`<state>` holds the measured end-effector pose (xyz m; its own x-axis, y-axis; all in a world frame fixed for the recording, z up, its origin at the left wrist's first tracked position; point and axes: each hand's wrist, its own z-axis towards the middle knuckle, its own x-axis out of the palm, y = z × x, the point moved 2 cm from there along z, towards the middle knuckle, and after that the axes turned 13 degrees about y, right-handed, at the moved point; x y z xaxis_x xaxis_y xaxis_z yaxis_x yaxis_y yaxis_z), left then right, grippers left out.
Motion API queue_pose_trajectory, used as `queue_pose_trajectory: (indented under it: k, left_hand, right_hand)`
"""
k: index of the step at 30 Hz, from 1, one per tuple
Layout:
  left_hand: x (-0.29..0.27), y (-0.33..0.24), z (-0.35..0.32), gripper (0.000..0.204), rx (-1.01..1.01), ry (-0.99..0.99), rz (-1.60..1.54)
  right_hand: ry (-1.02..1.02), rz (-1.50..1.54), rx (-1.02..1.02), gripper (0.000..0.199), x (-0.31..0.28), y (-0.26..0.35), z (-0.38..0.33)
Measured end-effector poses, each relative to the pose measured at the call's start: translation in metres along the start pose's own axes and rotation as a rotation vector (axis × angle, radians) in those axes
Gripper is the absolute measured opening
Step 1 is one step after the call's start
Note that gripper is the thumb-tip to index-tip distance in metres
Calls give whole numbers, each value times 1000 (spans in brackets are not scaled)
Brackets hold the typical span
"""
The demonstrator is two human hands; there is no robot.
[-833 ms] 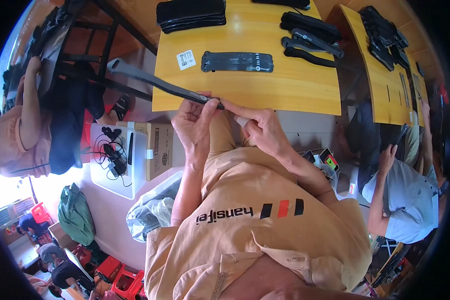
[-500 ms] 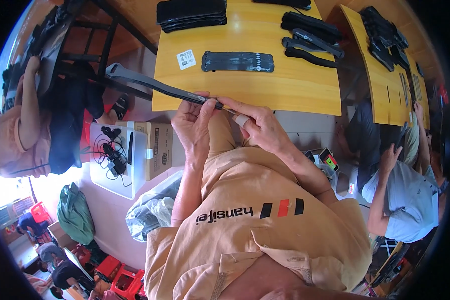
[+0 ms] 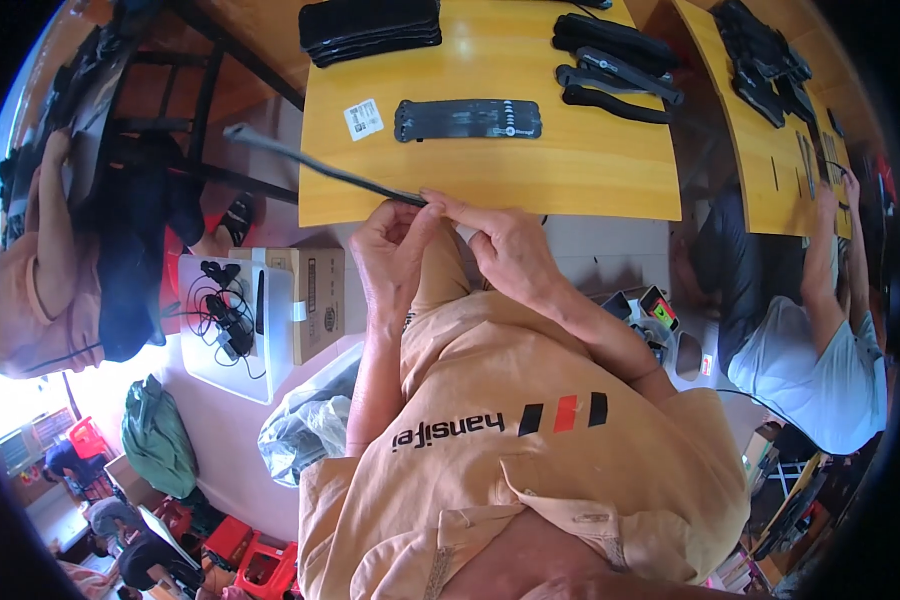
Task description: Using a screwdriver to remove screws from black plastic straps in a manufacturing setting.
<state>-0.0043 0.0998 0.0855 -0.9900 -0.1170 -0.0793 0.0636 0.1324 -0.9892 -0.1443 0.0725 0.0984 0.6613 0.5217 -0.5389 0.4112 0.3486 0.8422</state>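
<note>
Over the table's near edge, my left hand pinches the near end of a long, thin dark grey strap. The strap slants up to the far left and is seen nearly edge-on; its far end is rounded. My right hand meets the left at that same end, its index fingertip pressed there and the other fingers curled under. The fingertips hide the strap's end. Beyond them on the table lie a flat dark pad with pale printing and a white label.
The yellow table carries a stack of black pads and a pile of dark straps. At left are a translucent bin with cables and a cardboard box. Co-workers sit on both sides, one at another table.
The strap has turned from showing its broad face to nearly edge-on. My right hand has shifted slightly, and the thin thing seen at its fingers before no longer shows.
</note>
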Motion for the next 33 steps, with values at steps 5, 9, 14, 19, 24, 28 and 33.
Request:
queue_pose_trajectory:
  k: [5, 9, 14, 19, 24, 28, 33]
  left_hand:
    - [1, 2, 0, 17, 33, 52, -96]
    - [1, -1, -2, 17, 75, 38, -73]
    - [0, -6, -6, 19, 126, 57, -79]
    - [0, -10, -6, 21, 163, 67, -85]
    - [1, -12, 0, 23, 97, 121, -215]
    - [0, -9, 1, 22, 78, 94, -286]
    - [4, -11, 0, 25, 70, 67, -129]
  right_hand:
    - [33, 48, 39, 56, 1, -3, 0]
    - [90, 162, 77, 57, 2, -6, 1]
    - [163, 700, 35, 52, 3, -12, -3]
    - [377, 1330, 227, 48, -5, -7, -7]
    - [225, 961, 113, 51, 5, -16, -4]
    - [137, 526, -20, 54, -3, 3, -3]
    - [73, 160, 16, 55, -4, 6, -6]
